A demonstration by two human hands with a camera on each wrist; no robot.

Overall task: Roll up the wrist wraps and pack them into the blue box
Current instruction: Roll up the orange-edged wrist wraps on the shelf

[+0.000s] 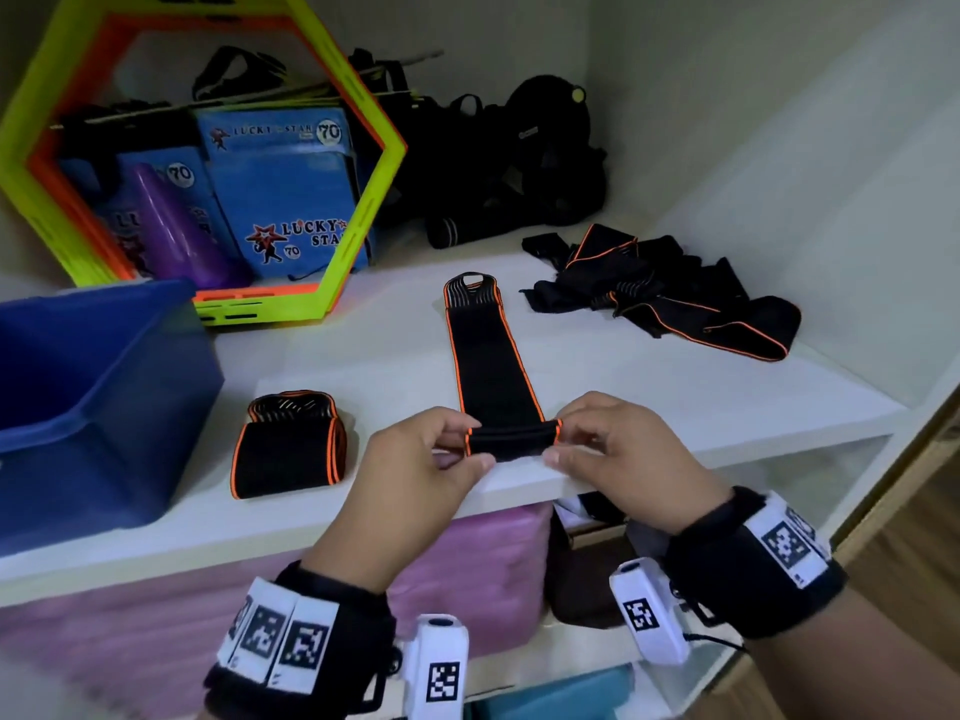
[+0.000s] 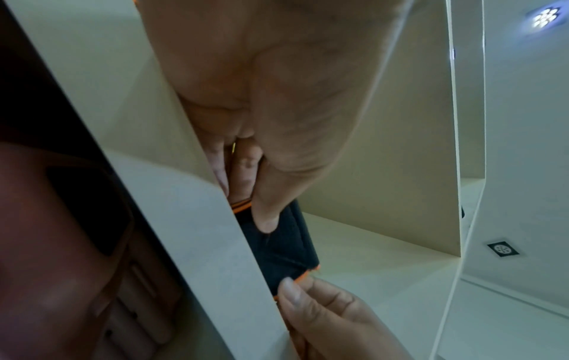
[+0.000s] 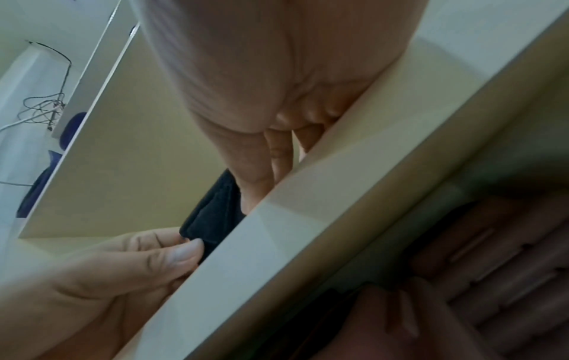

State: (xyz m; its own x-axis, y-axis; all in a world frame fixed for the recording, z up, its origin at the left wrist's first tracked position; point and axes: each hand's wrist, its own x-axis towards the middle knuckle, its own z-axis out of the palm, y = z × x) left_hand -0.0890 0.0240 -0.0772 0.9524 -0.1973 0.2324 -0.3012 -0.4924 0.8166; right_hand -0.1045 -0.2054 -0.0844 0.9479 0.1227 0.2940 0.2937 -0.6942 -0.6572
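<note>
A black wrist wrap with orange edging [image 1: 488,356] lies stretched out on the white shelf [image 1: 675,397], its near end folded into a small roll [image 1: 514,440] at the shelf's front edge. My left hand [image 1: 441,449] pinches the roll's left end and my right hand [image 1: 602,449] pinches its right end; the same roll [image 2: 277,241] [image 3: 212,219] shows between thumbs in both wrist views. A rolled wrap [image 1: 288,444] lies to the left. Several loose wraps [image 1: 670,288] are heaped at the back right. The blue box [image 1: 93,407] stands open at the left.
A yellow-green and orange hexagon ring [image 1: 358,210] leans at the back left in front of blue Lucky Star packets [image 1: 291,194] and purple cones [image 1: 171,226]. Black gear [image 1: 519,163] is piled at the back. Pink bins [image 1: 467,574] sit on the shelf below.
</note>
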